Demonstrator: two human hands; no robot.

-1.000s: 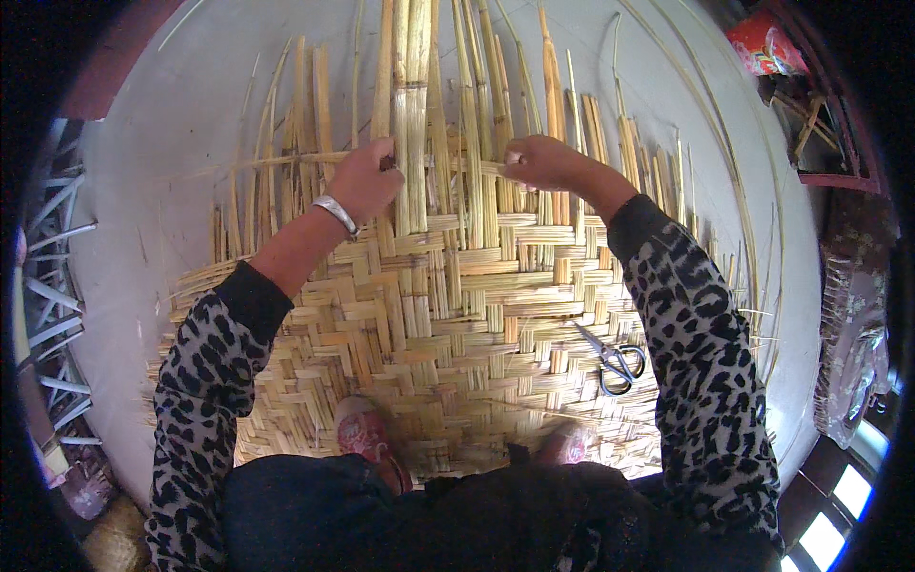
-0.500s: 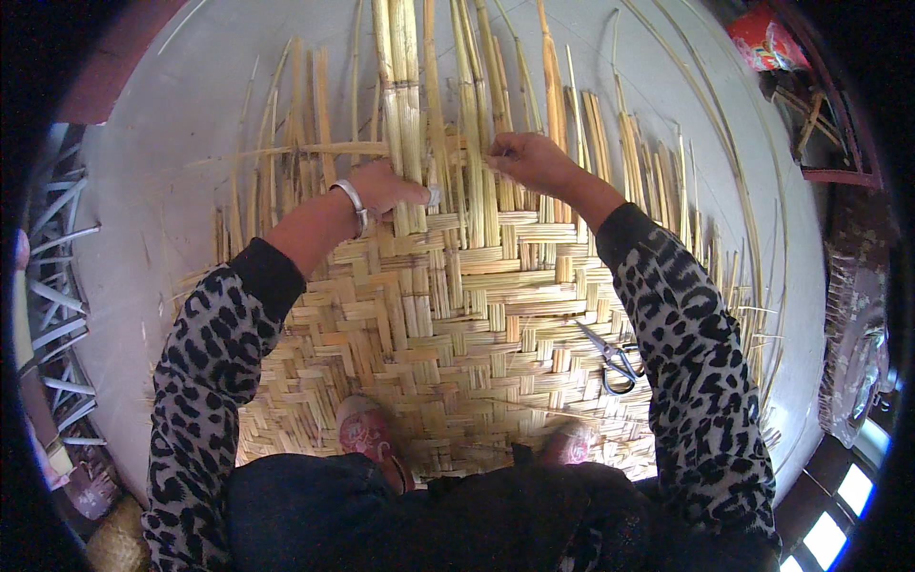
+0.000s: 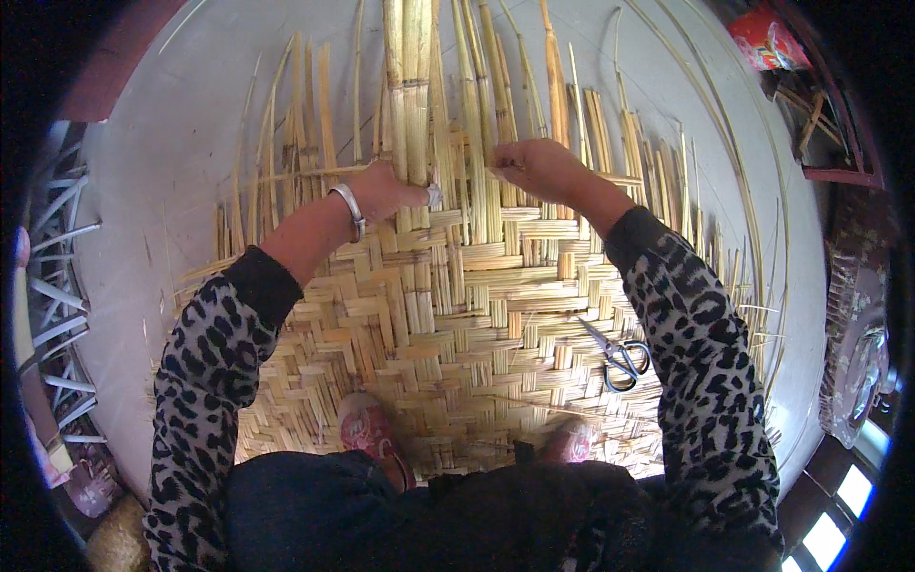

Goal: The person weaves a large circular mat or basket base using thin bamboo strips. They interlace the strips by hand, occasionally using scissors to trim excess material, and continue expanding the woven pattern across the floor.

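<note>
Pale floor (image 3: 133, 248); on it, a large woven mat (image 3: 457, 315), underfoot and ahead of the weaver, strip ends fanned at its far edge. Wide strips (image 3: 412, 105) run lengthwise near mid-mat. From where I stand: left hand (image 3: 386, 191) at these, thumb across their front; other fingers partly hidden, grip uncertain. Right hand (image 3: 541, 170) beside neighbouring uprights, fingers curled in; can't tell what they hold. Scissors (image 3: 621, 362) lie on the weave, right side. Silver bracelet (image 3: 353, 210), left wrist.
</note>
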